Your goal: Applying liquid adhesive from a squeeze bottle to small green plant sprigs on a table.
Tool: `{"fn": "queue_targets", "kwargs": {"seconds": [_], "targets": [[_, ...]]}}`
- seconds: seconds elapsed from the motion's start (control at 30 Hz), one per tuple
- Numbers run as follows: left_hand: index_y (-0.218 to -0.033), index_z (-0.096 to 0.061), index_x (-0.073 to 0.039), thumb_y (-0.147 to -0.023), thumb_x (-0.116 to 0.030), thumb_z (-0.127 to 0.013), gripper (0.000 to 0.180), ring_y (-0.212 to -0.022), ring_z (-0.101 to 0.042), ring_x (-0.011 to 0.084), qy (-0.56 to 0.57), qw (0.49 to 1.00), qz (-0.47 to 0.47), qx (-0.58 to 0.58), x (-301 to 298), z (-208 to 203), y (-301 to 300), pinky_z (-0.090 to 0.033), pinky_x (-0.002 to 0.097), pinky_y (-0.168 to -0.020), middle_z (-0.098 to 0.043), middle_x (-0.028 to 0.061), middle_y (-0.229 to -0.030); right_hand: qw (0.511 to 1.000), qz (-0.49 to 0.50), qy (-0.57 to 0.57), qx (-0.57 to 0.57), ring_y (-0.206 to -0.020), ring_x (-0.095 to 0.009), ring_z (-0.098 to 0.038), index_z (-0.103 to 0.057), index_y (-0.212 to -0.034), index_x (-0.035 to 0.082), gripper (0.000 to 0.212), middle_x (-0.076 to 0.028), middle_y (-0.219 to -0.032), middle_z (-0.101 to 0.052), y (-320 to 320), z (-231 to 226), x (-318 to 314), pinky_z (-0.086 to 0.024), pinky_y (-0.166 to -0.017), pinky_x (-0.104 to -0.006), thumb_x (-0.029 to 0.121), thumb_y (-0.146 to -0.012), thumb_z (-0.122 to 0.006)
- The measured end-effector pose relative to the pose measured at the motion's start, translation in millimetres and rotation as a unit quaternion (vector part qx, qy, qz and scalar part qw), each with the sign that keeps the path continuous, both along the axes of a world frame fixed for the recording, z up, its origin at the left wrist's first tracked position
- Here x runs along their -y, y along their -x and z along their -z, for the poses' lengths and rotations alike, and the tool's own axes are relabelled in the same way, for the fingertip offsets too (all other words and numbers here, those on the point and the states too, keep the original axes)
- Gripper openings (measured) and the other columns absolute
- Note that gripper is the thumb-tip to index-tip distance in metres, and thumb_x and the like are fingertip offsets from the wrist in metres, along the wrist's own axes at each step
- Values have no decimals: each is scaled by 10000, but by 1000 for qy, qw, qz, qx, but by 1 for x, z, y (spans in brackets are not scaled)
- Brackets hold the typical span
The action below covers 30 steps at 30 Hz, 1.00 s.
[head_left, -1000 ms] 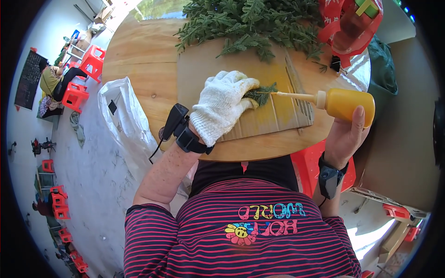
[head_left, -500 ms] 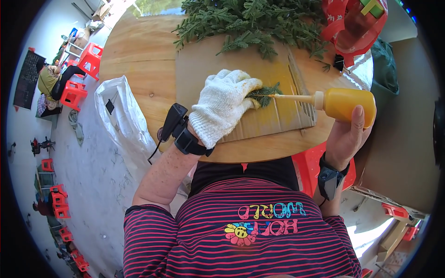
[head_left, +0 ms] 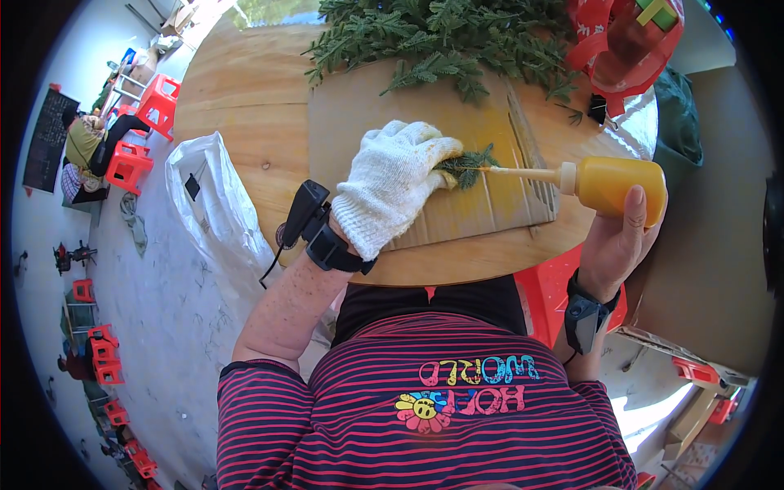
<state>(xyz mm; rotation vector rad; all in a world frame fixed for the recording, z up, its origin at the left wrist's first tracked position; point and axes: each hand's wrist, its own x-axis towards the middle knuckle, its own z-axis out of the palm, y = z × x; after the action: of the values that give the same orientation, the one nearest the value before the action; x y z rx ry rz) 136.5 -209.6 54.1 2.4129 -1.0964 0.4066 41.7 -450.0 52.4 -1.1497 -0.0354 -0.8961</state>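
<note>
In a white knitted glove, my left hand (head_left: 392,180) pinches a small green fir sprig (head_left: 469,167) between thumb and fingers, just above a flat cardboard sheet (head_left: 441,224). My bare right hand (head_left: 625,241) is wrapped round a squeeze bottle (head_left: 622,186) of yellow-orange liquid, tipped on its side. Its long thin nozzle (head_left: 527,172) points left, with the tip at the right end of the sprig. Yellow stains mark the cardboard and the glove's fingertips. The glove hides the sprig's left end.
A heap of fir branches (head_left: 441,41) covers the table's far side. Beyond the right hand stand a red bag (head_left: 608,57) and a big cardboard box (head_left: 710,229). A white sack (head_left: 216,192) hangs over the round wooden table's (head_left: 245,106) left edge. Red stools and a seated person are farther left.
My right hand and the bottle have shifted slightly right, drawing the nozzle tip a little back along the sprig. My left hand keeps its hold, almost unmoved.
</note>
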Motion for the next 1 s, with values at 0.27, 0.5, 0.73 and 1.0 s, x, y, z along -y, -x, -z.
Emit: {"fn": "queue_targets", "kwargs": {"seconds": [0.27, 0.5, 0.73, 1.0], "targets": [[-986, -621, -158, -676, -244, -708, 332, -894, -554, 237, 6, 1000, -2, 7, 0, 0, 0, -432, 381, -767, -592, 27, -937, 1000, 11, 13, 5, -937, -180, -580, -496, -1148, 8, 302, -85, -1021, -578, 3, -1, 7, -479, -824, -340, 177, -904, -551], [-973, -627, -158, -672, -241, -713, 323, -887, -561, 236, 8, 1000, -1, 5, 0, 0, 0, -435, 378, -761, -595, 27, -938, 999, -23, -33, 13, -929, -182, -587, -502, -1140, 11, 301, -88, -1021, -581, 6, -5, 9, -485, -809, -337, 188, -903, -554], [-973, -632, -159, -668, -243, -717, 328, -887, -563, 233, 12, 1000, 0, 9, 1, 1, -1, -436, 375, -760, -596, 24, -939, 1000, 6, -5, 8, -907, -182, -591, -508, -1127, 12, 299, -83, -995, -588, -2, 2, 0, -487, -798, -339, 201, -902, -558], [-975, -631, -157, -667, -233, -718, 329, -890, -561, 231, 11, 1000, -1, 0, 0, 0, -1, -434, 373, -766, -596, 24, -940, 1000, -14, -26, 6, -909, -176, -585, -497, -1145, 10, 310, -82, -1006, -583, -1, 3, 1, -480, -810, -339, 191, -901, -560]]}}
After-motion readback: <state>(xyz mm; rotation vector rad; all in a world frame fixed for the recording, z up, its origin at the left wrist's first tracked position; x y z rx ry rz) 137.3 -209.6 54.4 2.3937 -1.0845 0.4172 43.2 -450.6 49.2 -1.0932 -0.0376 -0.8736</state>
